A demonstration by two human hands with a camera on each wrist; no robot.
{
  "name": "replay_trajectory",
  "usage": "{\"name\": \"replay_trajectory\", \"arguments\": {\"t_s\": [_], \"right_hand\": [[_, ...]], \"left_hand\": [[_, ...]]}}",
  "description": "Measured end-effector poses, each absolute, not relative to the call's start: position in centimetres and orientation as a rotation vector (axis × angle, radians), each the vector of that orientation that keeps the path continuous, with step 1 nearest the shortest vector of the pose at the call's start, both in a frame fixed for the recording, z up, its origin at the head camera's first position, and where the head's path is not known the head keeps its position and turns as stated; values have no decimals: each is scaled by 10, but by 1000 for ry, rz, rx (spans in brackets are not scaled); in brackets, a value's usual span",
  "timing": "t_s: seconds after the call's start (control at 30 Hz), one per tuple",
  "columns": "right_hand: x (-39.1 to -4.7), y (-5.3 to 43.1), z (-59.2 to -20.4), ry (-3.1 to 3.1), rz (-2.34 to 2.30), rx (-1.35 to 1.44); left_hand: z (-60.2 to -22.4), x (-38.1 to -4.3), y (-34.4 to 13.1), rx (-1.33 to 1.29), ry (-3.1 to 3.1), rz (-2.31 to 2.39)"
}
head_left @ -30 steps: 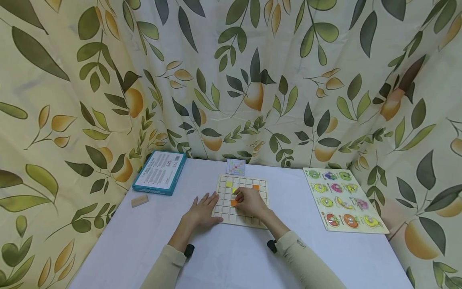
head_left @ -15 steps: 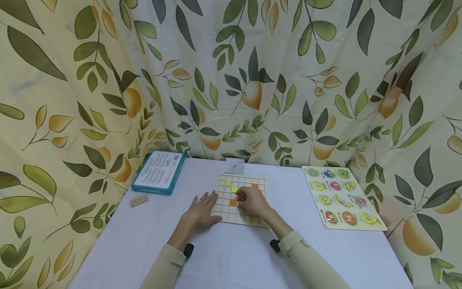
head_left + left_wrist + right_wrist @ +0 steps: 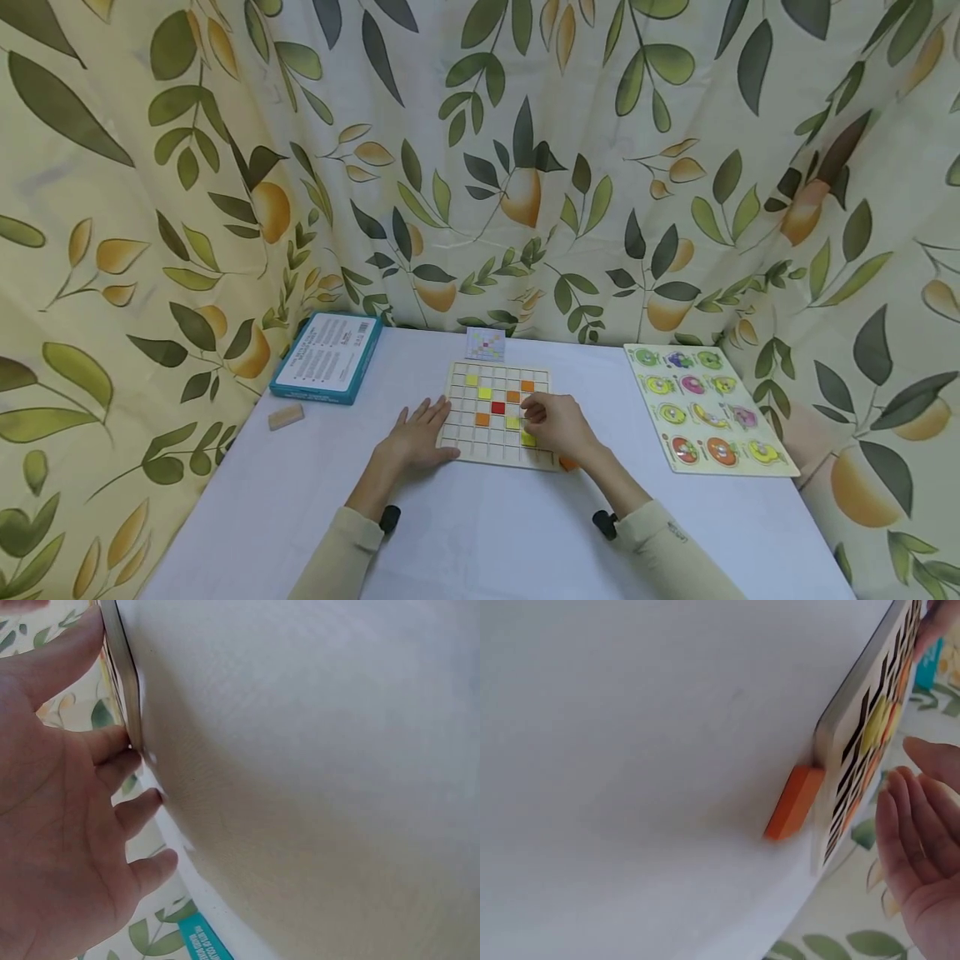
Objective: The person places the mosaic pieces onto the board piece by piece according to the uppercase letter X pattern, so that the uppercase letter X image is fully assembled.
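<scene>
A square wooden grid board [image 3: 465,442] lies on the table, bearing several coloured tiles. Near its middle sits a red tile [image 3: 498,408], with yellow and orange ones such as the orange tile [image 3: 482,419] around it. My left hand [image 3: 415,437] rests at the board's left edge, thumb and fingers spread; in the left wrist view the fingertips touch that edge. Over the right side of the board is my right hand [image 3: 564,425], with nothing visible between thumb and fingers in the right wrist view. An orange block [image 3: 795,802] leans against the board's edge on the table.
Behind the board is a small pattern card [image 3: 486,343]. A teal box [image 3: 326,357] and a small wooden block [image 3: 286,417] lie at left. At right lies a fruit-picture board [image 3: 708,408]. A leaf-patterned curtain [image 3: 480,275] surrounds the table.
My right hand has moved right, off the board's middle. The red tile and several others it had covered now show, as does the orange block by the edge. My left hand stays put.
</scene>
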State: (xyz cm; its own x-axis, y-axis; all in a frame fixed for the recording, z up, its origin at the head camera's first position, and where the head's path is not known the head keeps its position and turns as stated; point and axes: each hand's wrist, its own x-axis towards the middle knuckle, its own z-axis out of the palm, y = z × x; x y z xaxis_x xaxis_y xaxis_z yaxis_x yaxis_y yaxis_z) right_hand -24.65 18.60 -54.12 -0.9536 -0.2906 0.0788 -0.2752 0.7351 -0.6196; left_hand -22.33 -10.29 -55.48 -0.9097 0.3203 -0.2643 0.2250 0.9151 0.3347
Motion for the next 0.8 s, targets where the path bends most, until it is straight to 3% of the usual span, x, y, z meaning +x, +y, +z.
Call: {"name": "replay_trajectory", "arguments": {"t_s": [0.8], "right_hand": [[-207, 246, -543, 2904, -821, -412]], "left_hand": [[-575, -232, -103, 383, 2776, 373]]}}
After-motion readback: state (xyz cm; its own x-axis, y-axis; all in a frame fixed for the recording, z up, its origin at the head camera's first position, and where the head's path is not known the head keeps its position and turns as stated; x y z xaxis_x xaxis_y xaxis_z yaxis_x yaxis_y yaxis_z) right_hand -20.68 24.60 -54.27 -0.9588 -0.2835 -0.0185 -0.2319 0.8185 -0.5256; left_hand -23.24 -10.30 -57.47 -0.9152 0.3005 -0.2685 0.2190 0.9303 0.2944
